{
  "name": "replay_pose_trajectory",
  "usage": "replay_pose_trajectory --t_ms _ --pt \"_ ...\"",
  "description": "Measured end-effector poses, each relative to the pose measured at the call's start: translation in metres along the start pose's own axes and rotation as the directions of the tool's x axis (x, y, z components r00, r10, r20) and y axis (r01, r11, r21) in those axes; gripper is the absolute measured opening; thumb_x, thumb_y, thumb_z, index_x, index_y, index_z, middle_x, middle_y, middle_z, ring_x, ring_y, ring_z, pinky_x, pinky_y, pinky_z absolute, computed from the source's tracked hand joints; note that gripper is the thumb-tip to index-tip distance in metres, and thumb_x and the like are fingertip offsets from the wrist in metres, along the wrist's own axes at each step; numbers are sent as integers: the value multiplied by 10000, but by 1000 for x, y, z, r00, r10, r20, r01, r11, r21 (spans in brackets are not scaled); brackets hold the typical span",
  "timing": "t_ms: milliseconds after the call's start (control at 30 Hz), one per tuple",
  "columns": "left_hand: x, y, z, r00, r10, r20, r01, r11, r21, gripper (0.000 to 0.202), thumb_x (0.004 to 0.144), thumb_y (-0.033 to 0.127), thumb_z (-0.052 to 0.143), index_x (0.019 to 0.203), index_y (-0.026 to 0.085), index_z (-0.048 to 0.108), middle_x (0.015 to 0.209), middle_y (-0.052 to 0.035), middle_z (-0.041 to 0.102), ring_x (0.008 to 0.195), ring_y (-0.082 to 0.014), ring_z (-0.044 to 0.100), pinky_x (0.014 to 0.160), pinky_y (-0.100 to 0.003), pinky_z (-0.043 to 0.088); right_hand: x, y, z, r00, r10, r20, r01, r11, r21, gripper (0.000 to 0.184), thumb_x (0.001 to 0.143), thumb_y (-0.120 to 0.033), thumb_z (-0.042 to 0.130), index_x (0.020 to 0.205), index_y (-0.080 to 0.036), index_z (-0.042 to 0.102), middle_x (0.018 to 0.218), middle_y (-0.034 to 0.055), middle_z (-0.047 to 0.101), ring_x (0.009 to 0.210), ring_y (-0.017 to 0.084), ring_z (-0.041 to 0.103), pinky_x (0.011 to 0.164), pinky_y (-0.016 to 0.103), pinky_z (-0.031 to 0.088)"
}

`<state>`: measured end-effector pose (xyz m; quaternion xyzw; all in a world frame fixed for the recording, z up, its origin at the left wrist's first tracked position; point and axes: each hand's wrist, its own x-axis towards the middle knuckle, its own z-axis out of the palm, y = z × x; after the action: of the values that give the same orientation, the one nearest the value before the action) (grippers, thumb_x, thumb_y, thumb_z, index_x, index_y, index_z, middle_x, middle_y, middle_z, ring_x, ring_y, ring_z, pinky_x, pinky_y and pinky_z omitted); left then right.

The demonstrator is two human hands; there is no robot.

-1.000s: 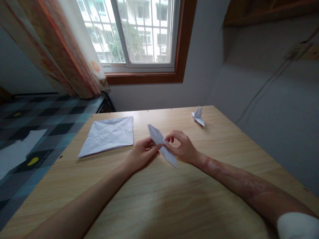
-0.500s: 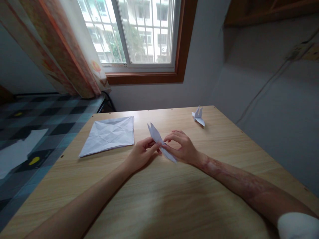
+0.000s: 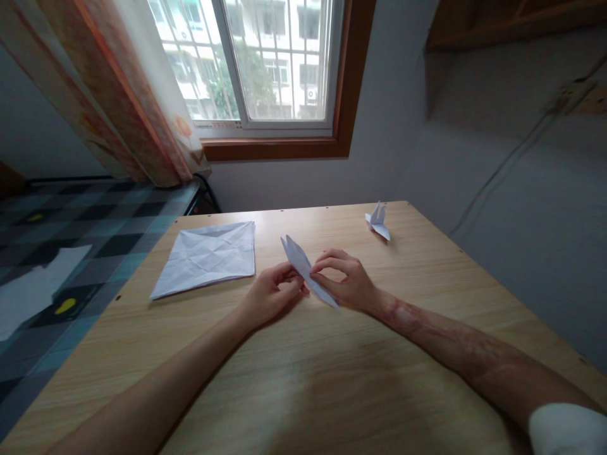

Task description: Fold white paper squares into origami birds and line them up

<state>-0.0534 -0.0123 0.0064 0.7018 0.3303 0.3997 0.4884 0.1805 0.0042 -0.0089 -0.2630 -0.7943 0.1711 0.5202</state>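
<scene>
"Where's the folded paper [image 3: 296,255]?"

"Over the middle of the worktop [image 3: 303,379], slanting, well short of the far edge."

"And the grip?"

"The right hand [image 3: 349,281] pinches it between thumb and fingertips. The left hand [image 3: 271,292] is half curled, fingers partly behind the paper; whether they clasp it, I can't tell."

"Anything else?"

"Creased white sheets [image 3: 208,260] lie towards the far left corner, and a small paper figure [image 3: 378,222] stands near the far right one."
</scene>
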Motion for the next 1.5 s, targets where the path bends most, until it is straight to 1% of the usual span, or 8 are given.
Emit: replay_pose_trajectory --t_ms 233,400,633,767,900,1033,1267,1500 --pt "2 0 0 997 -7 -74 12 998 57 345 977 474 789 1067 141 794 983 -96 831 908 -232 777 812 -326 649 -1 -4 0 997 -1 76 -1 1000 19 210 939 -345 882 1079 -250 757 1034 66 794 964 245 738 904 415 603" --pt "2 0 -2 992 60 -108 -40 983 178 312 1006 467 758 1002 158 806 986 -78 812 938 -222 754 886 -327 620 1 -4 1 996 66 61 -73 990 124 29 1011 -254 766 1029 -237 782 1026 71 814 951 229 758 893 392 613" --pt "0 2 -2 985 131 -113 -92 950 298 248 1024 410 726 1043 177 809 1086 -82 816 1030 -249 741 974 -368 584 3 3 -3 970 215 117 -237 942 236 159 1019 -378 791 1001 -221 807 960 47 801 910 214 738 878 371 600" --pt "-1 2 -2 993 88 -81 -65 965 252 246 1009 400 735 1070 181 829 1121 -80 838 1047 -262 766 987 -381 596 3 9 -1 961 250 122 -276 909 313 214 997 -424 819 974 -216 774 1021 51 768 980 206 719 929 366 583" --pt "-1 0 -1 997 51 -65 -37 978 207 261 995 409 753 1052 166 829 1093 -85 843 1028 -258 775 959 -375 609 2 14 4 920 337 200 -392 799 457 313 963 -487 851 1008 -211 711 930 24 727 823 169 670 762 301 563" --pt "2 -6 0 996 -44 -79 48 998 43 355 991 499 763 1016 145 787 982 -80 838 881 -232 770 817 -336 620 -1 14 5 904 324 279 -426 740 521 308 989 -465 829 1101 -222 677 855 -17 670 752 137 604 692 252 493" --pt "10 -14 -6 985 -105 -134 82 982 -170 428 898 551 870 957 141 760 898 -61 808 818 -208 735 738 -287 567 -3 4 -1 899 281 334 -413 798 439 194 1051 -316 694 1182 -199 777 1048 53 761 942 184 680 858 305 547" --pt "11 -10 -10 970 -172 -170 121 955 -272 412 864 516 912 913 134 763 874 -54 797 782 -181 707 726 -273 535 -2 -4 -9 887 212 409 -378 843 382 427 939 -118 632 1341 -207 744 1174 58 767 1041 201 696 935 328 576"
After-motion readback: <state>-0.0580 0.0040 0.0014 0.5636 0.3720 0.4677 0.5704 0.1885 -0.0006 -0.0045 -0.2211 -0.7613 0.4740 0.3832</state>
